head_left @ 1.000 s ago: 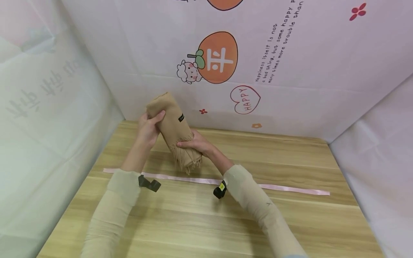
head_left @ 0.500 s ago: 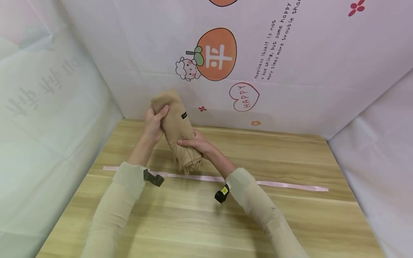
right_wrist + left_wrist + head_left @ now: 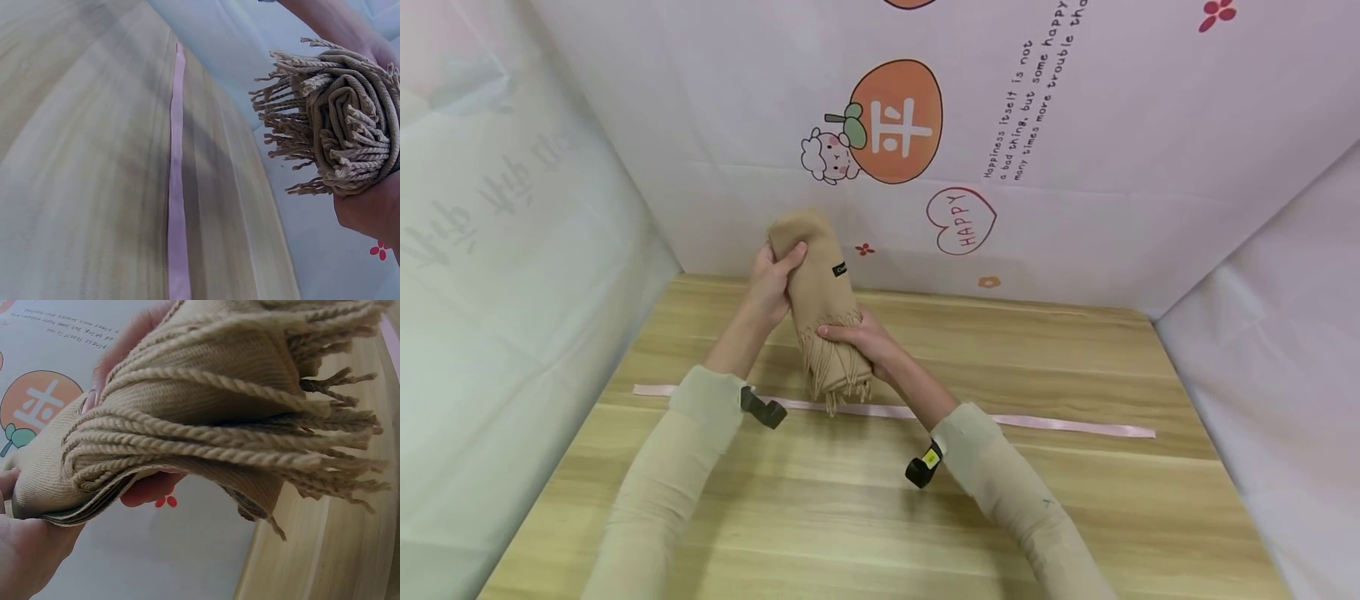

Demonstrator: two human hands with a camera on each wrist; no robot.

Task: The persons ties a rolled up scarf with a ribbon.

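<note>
Tan cloth, folded and rolled into a thick scarf (image 3: pixel 822 287), is held up towards the far edge of the bench (image 3: pixel 850 533), left of its middle. Over the last second it has shifted slightly right and tipped nearer to upright, fringe end down. That looks like a small adjustment within the same two-handed hold, with nothing let go.

From the left, the left hand (image 3: pixel 771 283) grips the upper part, thumb across the near face and fingers passing behind, clamped on the roll rather than spread. Next to its right, a black label (image 3: pixel 839 269) shows on the cloth. The twisted fringe (image 3: pixel 832 367) hangs below. The right hand (image 3: pixel 871 343) clasps the roll where the fringe begins, thumb over the front, its other fingers hidden in the head view. A pink ribbon (image 3: pixel 887 411) crosses the bench from near the left edge towards the right edge, apart from both hands.
</note>
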